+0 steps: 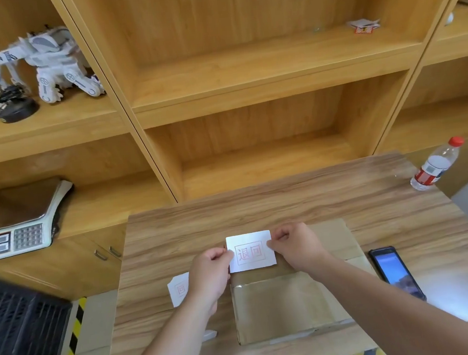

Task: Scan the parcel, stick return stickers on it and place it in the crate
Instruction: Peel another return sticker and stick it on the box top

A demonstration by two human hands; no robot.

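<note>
Wooden table | left hand, right hand pinch sticker | apparently above parcel

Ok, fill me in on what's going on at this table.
A person is holding a white return sticker with red print above a cardboard parcel on the table. The left hand pinches its left edge and the right hand its right edge. It is not stuck down yet. Another sticker lies on the table, partly hidden by the left hand, a phone lies right of the parcel, and the black crate sits down to the left.
</note>
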